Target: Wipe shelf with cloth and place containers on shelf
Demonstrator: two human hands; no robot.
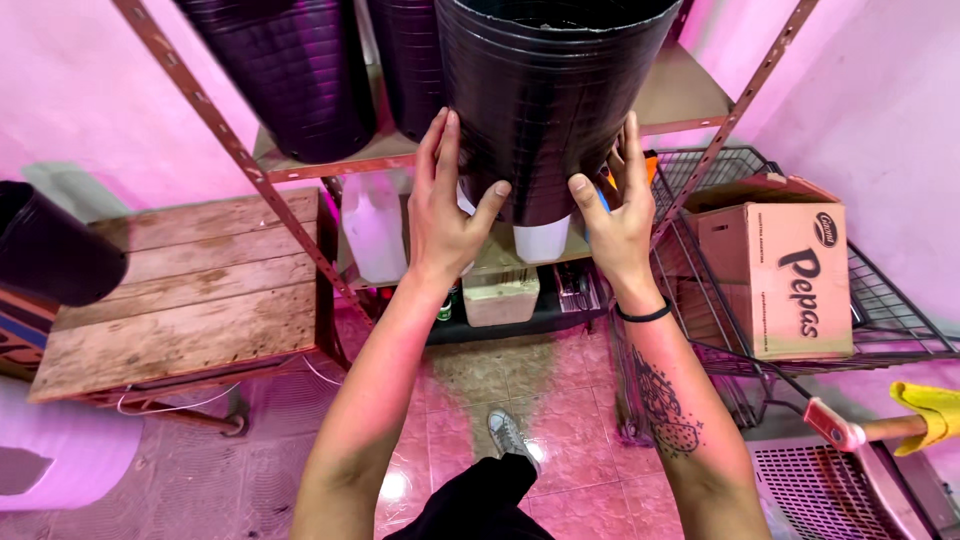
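Stack of black plastic pots (545, 95), ribbed, glossy and tapering downward, sits raised above the metal shelf (385, 152) front edge. My left hand (447, 215) and right hand (618, 215) clasp its narrow bottom, fingers (440, 150) spread flat against the sides.

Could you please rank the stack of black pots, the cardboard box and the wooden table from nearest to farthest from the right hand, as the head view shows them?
1. Stack of black pots: the right hand grips its right side, touching it.
2. Cardboard box: to the right, on a wire rack.
3. Wooden table: far left, beyond the left hand.
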